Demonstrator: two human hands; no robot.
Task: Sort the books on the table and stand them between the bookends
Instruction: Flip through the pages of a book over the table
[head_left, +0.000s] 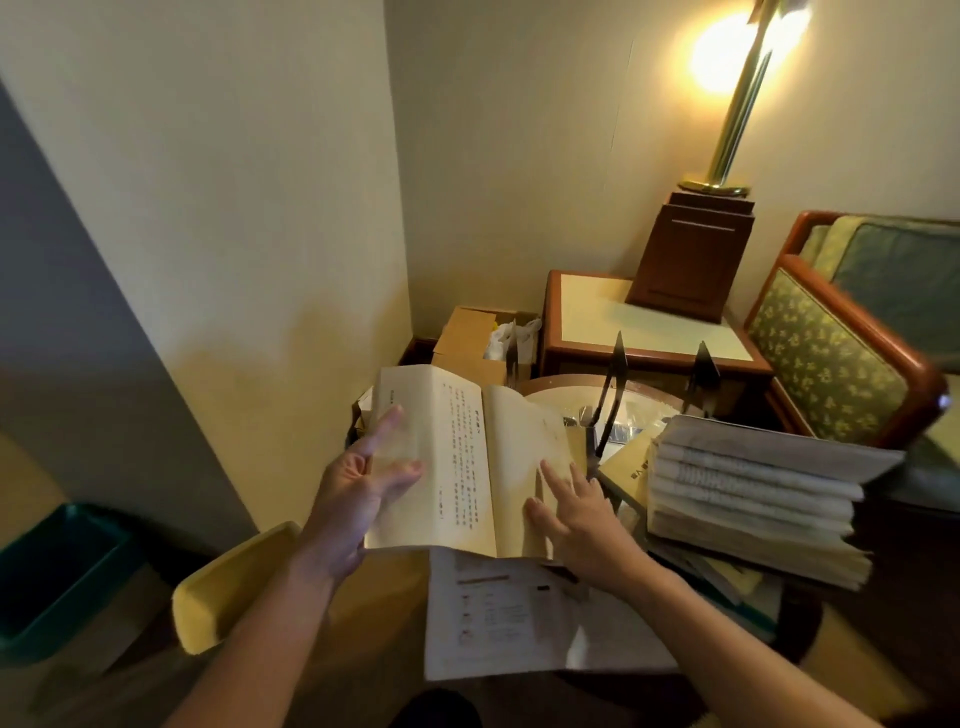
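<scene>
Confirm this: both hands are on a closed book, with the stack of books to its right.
Wrong: the book is open, not closed, as the head view shows. The left hand and right hand are on it, the stack to its right.

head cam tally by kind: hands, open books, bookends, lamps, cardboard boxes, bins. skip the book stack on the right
hands: 2, left hand and right hand
open book: 1
black bookends: 2
lamp: 1
cardboard box: 1
green bin: 1
total: 8
</scene>
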